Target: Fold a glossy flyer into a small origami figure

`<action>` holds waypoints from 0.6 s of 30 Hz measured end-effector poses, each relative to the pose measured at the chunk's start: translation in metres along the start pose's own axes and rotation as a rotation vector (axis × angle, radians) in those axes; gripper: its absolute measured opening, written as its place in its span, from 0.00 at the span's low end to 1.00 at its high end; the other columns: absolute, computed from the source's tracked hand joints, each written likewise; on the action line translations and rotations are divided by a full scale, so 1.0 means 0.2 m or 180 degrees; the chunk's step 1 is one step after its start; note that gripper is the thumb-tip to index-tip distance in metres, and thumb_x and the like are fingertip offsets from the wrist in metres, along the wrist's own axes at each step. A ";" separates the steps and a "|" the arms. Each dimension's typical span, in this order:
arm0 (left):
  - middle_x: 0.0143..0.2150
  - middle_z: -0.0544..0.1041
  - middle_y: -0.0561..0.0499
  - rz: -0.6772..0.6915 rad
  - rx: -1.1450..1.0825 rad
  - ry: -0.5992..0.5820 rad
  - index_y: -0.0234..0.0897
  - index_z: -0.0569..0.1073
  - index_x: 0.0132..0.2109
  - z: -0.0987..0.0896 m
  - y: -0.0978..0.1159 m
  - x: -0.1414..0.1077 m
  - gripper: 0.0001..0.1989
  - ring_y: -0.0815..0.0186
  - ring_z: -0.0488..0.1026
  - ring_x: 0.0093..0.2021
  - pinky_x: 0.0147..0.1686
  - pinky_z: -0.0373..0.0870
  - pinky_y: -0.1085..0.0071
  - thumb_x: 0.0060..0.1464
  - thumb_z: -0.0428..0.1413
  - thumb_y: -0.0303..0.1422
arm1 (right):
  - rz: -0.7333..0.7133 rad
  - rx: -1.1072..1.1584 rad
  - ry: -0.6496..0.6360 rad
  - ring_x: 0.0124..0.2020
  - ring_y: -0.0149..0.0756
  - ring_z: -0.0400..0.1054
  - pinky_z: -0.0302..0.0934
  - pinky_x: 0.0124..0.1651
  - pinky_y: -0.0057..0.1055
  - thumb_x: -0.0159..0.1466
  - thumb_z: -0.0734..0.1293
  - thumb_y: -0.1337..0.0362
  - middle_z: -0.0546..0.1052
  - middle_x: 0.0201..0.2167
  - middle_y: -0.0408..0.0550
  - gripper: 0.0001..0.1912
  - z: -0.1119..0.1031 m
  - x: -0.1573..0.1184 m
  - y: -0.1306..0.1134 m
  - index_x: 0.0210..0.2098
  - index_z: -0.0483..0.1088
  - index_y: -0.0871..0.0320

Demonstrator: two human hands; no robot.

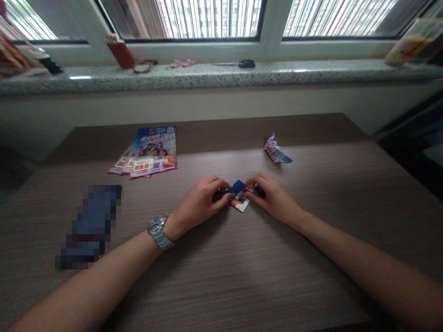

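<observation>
A small piece of folded printed paper, blue with orange and white parts, is held between my two hands just above or on the table. My left hand, with a metal watch on the wrist, pinches its left edge between thumb and fingers. On the opposite edge, the thumb and fingers of my right hand close in the same way. Beyond my right hand lies another folded paper shape, pink and blue, with a pointed fold standing up.
Several printed flyers lie fanned at the back left of the wooden table. A pixelated dark rectangular object rests near my left forearm. On the granite sill are a red container and a dark-handled tool.
</observation>
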State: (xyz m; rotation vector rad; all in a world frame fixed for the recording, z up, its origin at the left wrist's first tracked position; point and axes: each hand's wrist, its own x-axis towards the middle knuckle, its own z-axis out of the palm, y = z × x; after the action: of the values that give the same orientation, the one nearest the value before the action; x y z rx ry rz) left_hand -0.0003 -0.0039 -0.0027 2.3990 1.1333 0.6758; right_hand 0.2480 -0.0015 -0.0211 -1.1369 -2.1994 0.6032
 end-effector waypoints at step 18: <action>0.40 0.76 0.49 0.0193 0.0259 -0.0085 0.38 0.76 0.42 0.01 -0.04 0.00 0.03 0.65 0.72 0.39 0.39 0.68 0.70 0.64 0.57 0.30 | -0.0405 0.0094 -0.0319 0.38 0.36 0.71 0.66 0.41 0.31 0.71 0.63 0.68 0.75 0.39 0.49 0.10 -0.10 -0.01 0.05 0.47 0.75 0.56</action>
State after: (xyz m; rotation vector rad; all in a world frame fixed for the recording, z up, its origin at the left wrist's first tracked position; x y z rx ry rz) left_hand -0.0046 -0.0001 -0.0086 2.5120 1.1010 0.6263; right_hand 0.2692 0.0047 -0.0140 -0.9622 -2.3194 0.6484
